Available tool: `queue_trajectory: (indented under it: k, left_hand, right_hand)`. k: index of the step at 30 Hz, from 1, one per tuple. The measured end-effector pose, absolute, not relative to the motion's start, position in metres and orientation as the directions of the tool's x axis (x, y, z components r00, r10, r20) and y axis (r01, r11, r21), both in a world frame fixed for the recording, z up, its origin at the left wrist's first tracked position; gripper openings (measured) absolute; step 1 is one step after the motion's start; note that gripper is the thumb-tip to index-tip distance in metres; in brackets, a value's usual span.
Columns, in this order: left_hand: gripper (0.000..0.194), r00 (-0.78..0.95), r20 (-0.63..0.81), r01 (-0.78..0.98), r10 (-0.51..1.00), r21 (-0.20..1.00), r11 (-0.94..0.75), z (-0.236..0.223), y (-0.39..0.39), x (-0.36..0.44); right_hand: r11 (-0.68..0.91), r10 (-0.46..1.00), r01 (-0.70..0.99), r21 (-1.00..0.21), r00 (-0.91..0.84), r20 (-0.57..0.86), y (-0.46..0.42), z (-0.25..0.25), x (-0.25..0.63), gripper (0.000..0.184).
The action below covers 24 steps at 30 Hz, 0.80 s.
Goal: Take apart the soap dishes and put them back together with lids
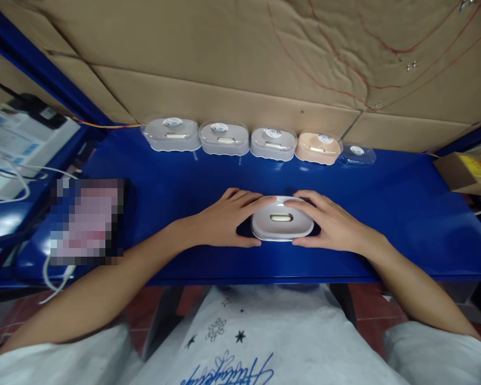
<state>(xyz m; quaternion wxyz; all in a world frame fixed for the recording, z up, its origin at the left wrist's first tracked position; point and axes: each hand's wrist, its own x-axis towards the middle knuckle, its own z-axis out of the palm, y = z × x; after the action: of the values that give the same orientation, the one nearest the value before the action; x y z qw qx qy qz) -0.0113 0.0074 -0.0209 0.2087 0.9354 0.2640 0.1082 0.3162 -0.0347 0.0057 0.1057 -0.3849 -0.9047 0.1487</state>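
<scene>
A white oval case (pixel 281 219) with a metal slot on top lies on the blue table (pixel 404 214) in front of me. My left hand (pixel 226 219) grips its left end, fingers over the top edge and thumb under the near edge. My right hand (pixel 331 220) holds the right end the same way. At the back stand three grey cases (pixel 172 133) (pixel 224 138) (pixel 273 143) with round stickers, a peach case (pixel 318 147) and a clear lid (pixel 356 155), all in a row against the cardboard.
A cardboard wall (pixel 244 64) closes the back of the table. A dark device with a blurred screen (pixel 86 222) lies at the left, with white cables (pixel 8 171) beyond it. A cardboard box (pixel 467 172) sits at the right edge.
</scene>
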Motion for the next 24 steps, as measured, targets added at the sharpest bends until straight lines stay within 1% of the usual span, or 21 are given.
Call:
queue_trajectory:
  k: [2,6,10,15,21,24]
  left_hand:
    - [0.100,0.841,0.095,0.443,0.533,0.444,-0.779,-0.0201,0.0072,-0.0114]
    - [0.094,0.846,0.098,0.443,0.524,0.416,-0.794,-0.0201,0.0072,-0.0112]
    - [0.095,0.845,0.096,0.449,0.525,0.405,-0.797,-0.0212,0.0072,-0.0108]
    - [0.094,0.848,0.099,0.446,0.521,0.400,-0.801,-0.0208,0.0064,-0.0102]
    - [0.086,0.847,0.082,0.460,0.525,0.381,-0.802,-0.0181,0.0058,-0.0101]
    - [0.084,0.846,0.086,0.465,0.527,0.368,-0.805,-0.0178,0.0056,-0.0102]
  right_hand:
    - [0.666,0.724,0.661,-0.344,-0.684,0.088,-0.0355,0.0061,0.3155,0.079]
    - [0.704,0.694,0.645,-0.295,-0.713,0.097,-0.0363,0.0067,0.3148,0.082]
    - [0.727,0.670,0.629,-0.275,-0.737,0.089,-0.0358,0.0059,0.3146,0.084]
    - [0.742,0.662,0.626,-0.239,-0.741,0.114,-0.0363,0.0063,0.3140,0.089]
    - [0.751,0.643,0.609,-0.255,-0.762,0.076,-0.0390,0.0084,0.3166,0.099]
    - [0.733,0.665,0.638,-0.234,-0.745,0.053,-0.0414,0.0090,0.3168,0.097]
